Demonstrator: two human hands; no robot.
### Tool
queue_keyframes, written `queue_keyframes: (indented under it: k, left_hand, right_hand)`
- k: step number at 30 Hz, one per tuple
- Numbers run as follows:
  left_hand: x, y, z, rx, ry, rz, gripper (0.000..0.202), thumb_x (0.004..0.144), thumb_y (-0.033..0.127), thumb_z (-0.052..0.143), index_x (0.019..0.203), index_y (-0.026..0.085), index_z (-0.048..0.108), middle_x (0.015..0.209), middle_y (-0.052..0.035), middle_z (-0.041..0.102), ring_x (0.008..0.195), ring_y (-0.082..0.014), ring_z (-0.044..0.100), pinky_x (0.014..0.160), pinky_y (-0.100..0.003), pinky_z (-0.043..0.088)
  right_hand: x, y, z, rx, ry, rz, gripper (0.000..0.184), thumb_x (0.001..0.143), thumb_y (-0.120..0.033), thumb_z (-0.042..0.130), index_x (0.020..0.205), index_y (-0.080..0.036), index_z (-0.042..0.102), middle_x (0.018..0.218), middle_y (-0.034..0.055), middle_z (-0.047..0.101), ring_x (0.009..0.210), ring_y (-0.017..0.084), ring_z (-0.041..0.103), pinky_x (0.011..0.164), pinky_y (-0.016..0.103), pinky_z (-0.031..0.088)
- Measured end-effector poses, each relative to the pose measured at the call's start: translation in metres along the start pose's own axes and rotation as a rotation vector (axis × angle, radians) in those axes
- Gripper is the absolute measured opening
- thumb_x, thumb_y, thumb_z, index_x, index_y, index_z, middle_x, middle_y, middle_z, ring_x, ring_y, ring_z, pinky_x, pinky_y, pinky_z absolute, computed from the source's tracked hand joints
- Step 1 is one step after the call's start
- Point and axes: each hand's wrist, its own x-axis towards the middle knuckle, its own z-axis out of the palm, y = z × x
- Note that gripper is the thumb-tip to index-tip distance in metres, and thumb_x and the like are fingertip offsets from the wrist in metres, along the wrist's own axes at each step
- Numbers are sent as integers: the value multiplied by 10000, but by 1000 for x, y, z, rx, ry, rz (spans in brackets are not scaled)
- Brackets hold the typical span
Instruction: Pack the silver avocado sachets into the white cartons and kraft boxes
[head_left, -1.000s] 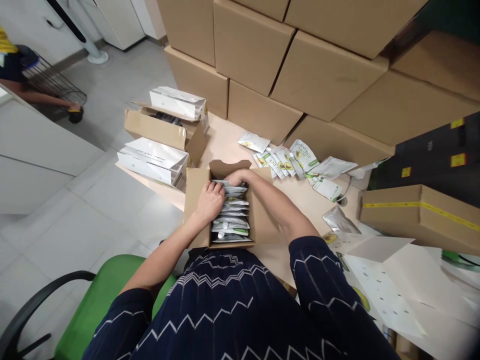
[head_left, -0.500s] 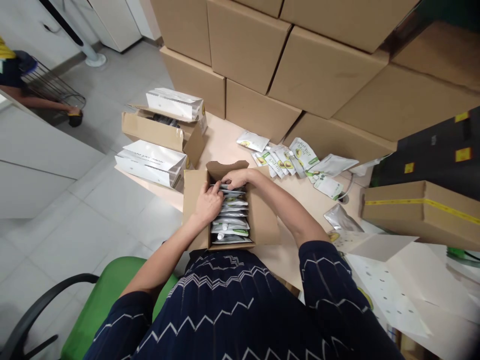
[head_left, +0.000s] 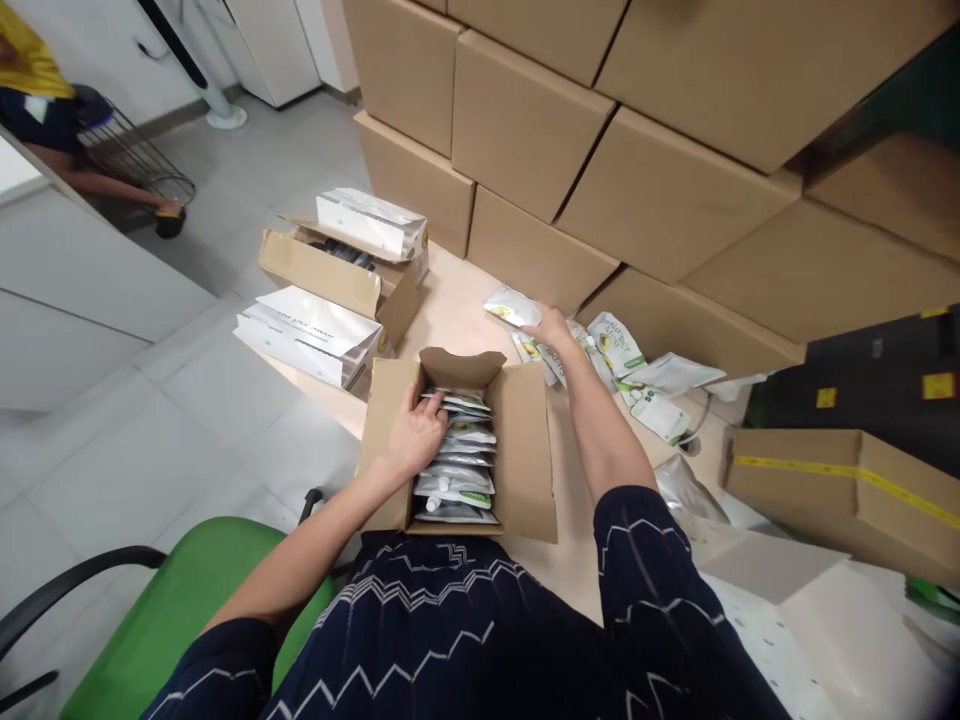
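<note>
An open cardboard box (head_left: 529, 455) stands in front of me, its flaps spread. Inside it, a row of silvery pouches (head_left: 461, 470) stands on edge, and white spout caps show on the nearest ones. My left hand (head_left: 420, 430) reaches over the box's left side, fingers stretched out and resting on the pouches at the far end. Beyond the box, my right hand (head_left: 553, 332) has its fingers closed at the right end of a white pouch (head_left: 511, 304) lying on the table; its fingertips are partly hidden.
More printed pouches (head_left: 616, 345) lie in a loose pile at the right. Stacked cartons (head_left: 540, 130) wall off the back. White boxes (head_left: 300, 335) and an open brown carton (head_left: 322, 270) stand at the left. A green chair (head_left: 202, 610) is beside me; another person sits far left.
My right hand has left the box's far end and moved out to the right, onto the white pouch. My left hand stays on the pouches. The view has shifted slightly.
</note>
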Motion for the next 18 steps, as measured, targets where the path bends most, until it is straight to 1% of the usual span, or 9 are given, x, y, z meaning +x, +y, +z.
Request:
queue_keyframes:
  k: [1,3,5,7,8,10,12,15,18]
  left_hand:
    - [0,0,0,9,-5,1,250,957,177,476,920,134,720,1321,-188,642,1016,-280,695,1156,-588,301]
    - [-1,0,0,27,-19,4,235,941,145,485,922,137,718,1325,-185,641,1003,-271,697,1159,-576,305]
    - [-1,-1,0,43,-29,11,229,933,136,490,936,135,719,1329,-187,638,998,-268,695,1158,-567,315]
    - [-2,-1,2,56,-31,18,236,936,138,484,949,133,720,1332,-186,636,993,-267,694,1158,-570,317]
    - [-2,-1,2,62,-29,19,242,939,140,479,953,134,720,1332,-183,636,989,-267,694,1158,-575,314]
    - [-3,-1,3,73,-29,16,251,942,144,470,955,141,720,1332,-176,637,979,-265,694,1158,-585,311]
    - [-3,-1,3,75,-33,13,250,937,142,472,947,148,722,1329,-171,640,973,-259,695,1160,-581,309]
    - [-2,-1,1,61,-31,16,238,924,131,488,928,146,725,1305,-170,655,969,-252,700,1165,-564,308]
    - [-2,-1,1,53,-22,18,232,923,134,498,936,135,730,1294,-175,661,967,-258,705,1157,-568,319]
  right_hand:
    - [6,1,8,-84,-26,-9,777,836,-362,708,1518,-158,396,1537,212,405,1390,335,430,1114,428,387]
    - [15,0,22,-193,-60,-1,875,842,-441,701,1577,-216,283,1641,194,200,1473,380,274,1152,487,319]
    - [22,-2,33,-247,-87,20,896,872,-468,663,1601,-230,197,1657,202,125,1477,392,254,1145,516,315]
    - [28,-3,41,-272,-110,41,831,922,-442,594,1602,-212,173,1623,236,205,1431,381,342,1101,515,369]
    - [30,-4,44,-281,-121,48,751,951,-411,543,1589,-195,211,1584,250,285,1398,375,391,1071,509,401]
    - [33,-4,48,-305,-133,44,557,992,-311,436,1518,-144,358,1467,264,451,1344,368,454,1021,492,442]
    - [33,-2,49,-331,-116,17,444,986,-182,364,1402,-93,491,1337,271,565,1299,361,501,1004,473,446]
    - [29,4,42,-319,3,3,431,946,-61,311,1297,-61,561,1200,271,644,1187,328,594,979,432,446]
    - [22,13,25,-211,166,26,405,934,-55,313,1236,-91,581,1170,238,661,1079,286,639,915,379,460]
